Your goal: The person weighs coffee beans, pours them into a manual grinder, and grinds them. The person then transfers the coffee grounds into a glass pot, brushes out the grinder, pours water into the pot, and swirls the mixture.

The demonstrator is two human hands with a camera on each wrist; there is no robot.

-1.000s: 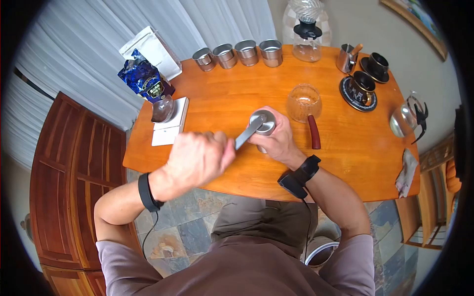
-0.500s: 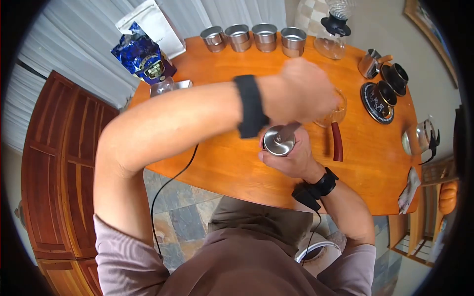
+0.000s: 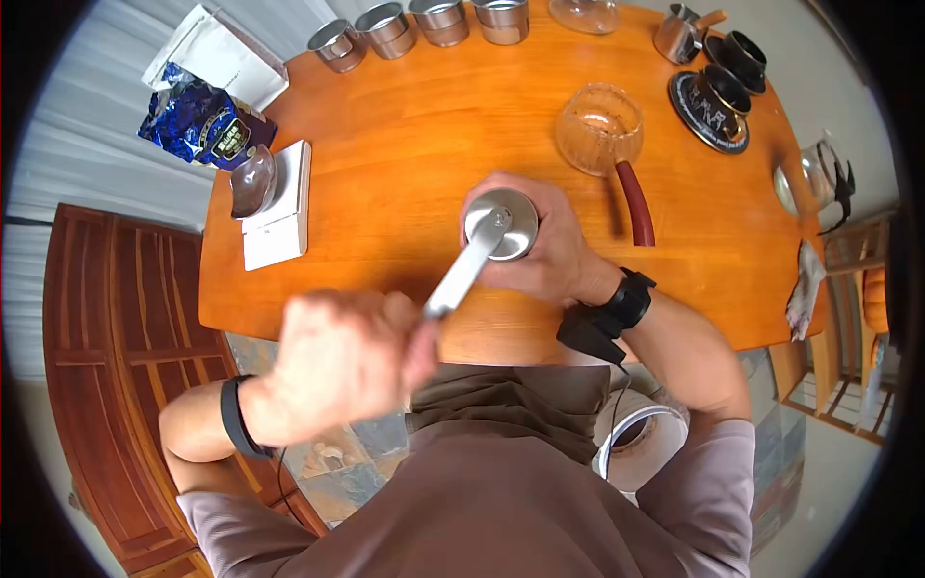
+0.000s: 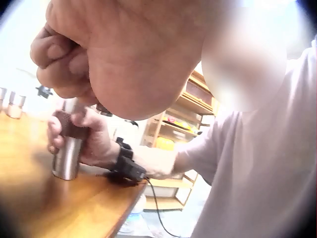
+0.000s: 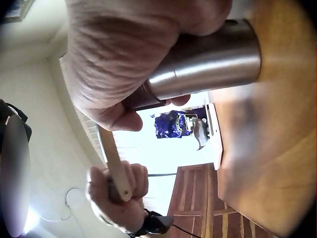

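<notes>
A steel hand coffee grinder point(image 3: 517, 231) stands upright with its base right at the wooden tabletop. My right hand point(image 3: 549, 236) wraps around its upper body; in the right wrist view, the bare steel lower part point(image 5: 213, 59) shows beyond my palm. My left hand point(image 3: 337, 356), slightly blurred, grips the outer end of the crank handle point(image 3: 462, 275), its knob hidden in my fist. The crank points from the grinder's top toward my near left. Seen from the left wrist, the left fingers point(image 4: 64, 64) are curled above the grinder.
A glass pot point(image 3: 599, 135) with a red handle stands beyond the grinder. Left are a white scale point(image 3: 279, 236) with a glass cup, a blue bag point(image 3: 198, 125) and a white bag. Several steel cups point(image 3: 385, 34) line the back; black cups on saucers point(image 3: 708, 120) stand right.
My left hand has swung the crank around past the grinder's far right side and back to the near left. My right hand keeps its hold on the grinder. The head view has shifted.
</notes>
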